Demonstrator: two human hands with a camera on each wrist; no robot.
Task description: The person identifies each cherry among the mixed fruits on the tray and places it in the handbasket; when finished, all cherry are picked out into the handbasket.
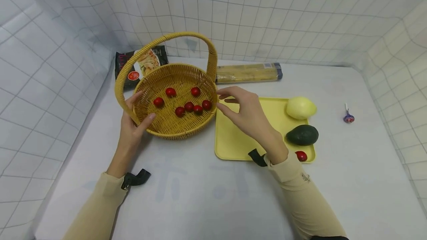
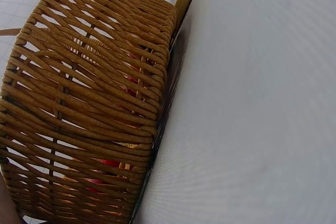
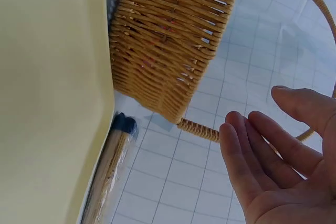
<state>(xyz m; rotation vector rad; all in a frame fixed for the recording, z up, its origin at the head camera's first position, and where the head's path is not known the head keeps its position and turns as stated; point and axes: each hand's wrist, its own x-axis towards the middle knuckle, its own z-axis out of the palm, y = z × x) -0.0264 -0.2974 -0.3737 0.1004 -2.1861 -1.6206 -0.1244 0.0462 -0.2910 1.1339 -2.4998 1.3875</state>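
A yellow wicker basket (image 1: 173,135) with a tall arched handle stands on the left half of the table, holding several small red fruits (image 1: 179,111). My left hand (image 1: 133,125) grips its left rim, the thumb reaching over to the inside. In the left wrist view the woven side of the basket (image 2: 84,103) fills the left half. My right hand (image 1: 248,112) is at the basket's right rim, thumb and fingers apart and nothing held. From the right wrist, the hand (image 3: 289,166) shows loosely bent fingers, with the basket (image 3: 168,40) beyond them.
Right of the basket lies a yellow tray (image 1: 233,140) with a lemon-shaped yellow fruit (image 1: 300,108), an avocado (image 1: 302,135) and one red fruit (image 1: 301,155). A lollipop (image 1: 348,118) lies farther right. Behind are a black food packet (image 1: 156,56) and a long wrapped bundle (image 1: 247,73).
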